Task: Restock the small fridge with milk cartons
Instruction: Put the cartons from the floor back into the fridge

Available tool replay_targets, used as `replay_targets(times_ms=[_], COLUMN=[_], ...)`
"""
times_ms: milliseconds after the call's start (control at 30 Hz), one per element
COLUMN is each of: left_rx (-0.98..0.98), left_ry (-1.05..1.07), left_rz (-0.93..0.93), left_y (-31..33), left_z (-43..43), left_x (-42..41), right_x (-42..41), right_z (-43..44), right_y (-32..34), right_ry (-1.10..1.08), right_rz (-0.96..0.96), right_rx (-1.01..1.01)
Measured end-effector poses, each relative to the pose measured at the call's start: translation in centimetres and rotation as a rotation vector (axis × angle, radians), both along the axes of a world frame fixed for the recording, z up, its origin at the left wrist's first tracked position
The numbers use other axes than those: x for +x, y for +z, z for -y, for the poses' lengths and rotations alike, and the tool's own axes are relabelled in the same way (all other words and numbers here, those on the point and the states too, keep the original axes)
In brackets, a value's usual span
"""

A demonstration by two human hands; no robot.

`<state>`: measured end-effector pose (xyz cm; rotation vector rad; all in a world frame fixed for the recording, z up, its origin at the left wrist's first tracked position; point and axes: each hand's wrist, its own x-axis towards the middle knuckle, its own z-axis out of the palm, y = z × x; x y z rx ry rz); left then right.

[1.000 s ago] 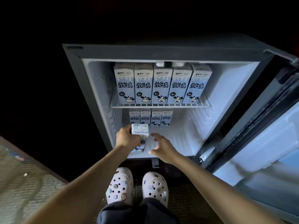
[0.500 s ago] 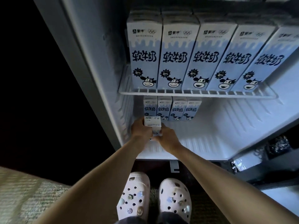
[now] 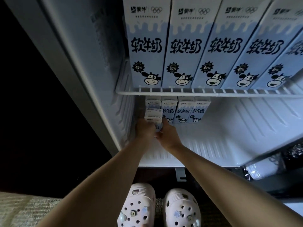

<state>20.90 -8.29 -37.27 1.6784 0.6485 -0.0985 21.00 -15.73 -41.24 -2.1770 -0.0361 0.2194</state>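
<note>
A small fridge with a white ribbed plastic lining (image 3: 98,54) stands open, and both bare hands reach into its lower compartment. They hold one small pale-blue and white milk carton with a printed label on top (image 3: 153,116) at the centre of the view. The left hand (image 3: 145,130) curls its fingers round the carton's left side. The right hand (image 3: 167,135) grips the right side at the lower front, thumb and fingers wrapped close. The hands hide the carton's base, so I cannot tell whether it rests on the ribbed white fridge floor (image 3: 229,136). The carton is upright, close to the left wall and directly in front of the leftmost of four matching small cartons in a back row (image 3: 183,112). The other three of that row show at its 3 o'clock, side by side. Above, from 12 to 2 o'clock, a white wire shelf (image 3: 180,92) carries five pale-blue cartons with cartoon cow faces and black lettering (image 3: 180,46), packed side by side with fronts facing out. At 6 o'clock stand a pair of pale pink perforated clogs with small charms (image 3: 137,208). A light woven mat (image 3: 19,208) lies at 8 o'clock, and the dark edge of the fridge door (image 3: 270,154) crosses at 4 o'clock.
</note>
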Motion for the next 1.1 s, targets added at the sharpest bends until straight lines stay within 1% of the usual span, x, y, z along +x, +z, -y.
replay_targets(times_ms=[200, 500, 633, 800, 1100], left_rx=[-0.089, -0.018, -0.007, -0.006, 0.036], left_ry=[0.003, 0.019, 0.009, 0.011, -0.01], left_rz=[0.032, 0.011, 0.006, 0.017, 0.022], left_y=[-0.4, -0.8, -1.2, -1.4, -2.0], left_z=[0.2, 0.0, -0.1, -0.2, -0.3], left_x=[0.5, 1.5, 1.8, 1.8, 1.9], right_x=[1.0, 1.7, 2.1, 2.6, 2.3], right_z=[0.1, -0.4, -0.7, -0.6, -0.6], right_y=[-0.4, -0.8, -0.8, -0.4, -0.5], right_ry=[0.026, 0.023, 0.046, 0.088, 0.068], right_rz=[0.046, 0.04, -0.011, -0.082, -0.069], right_rx=[-0.066, -0.18, -0.24, -0.28, -0.283])
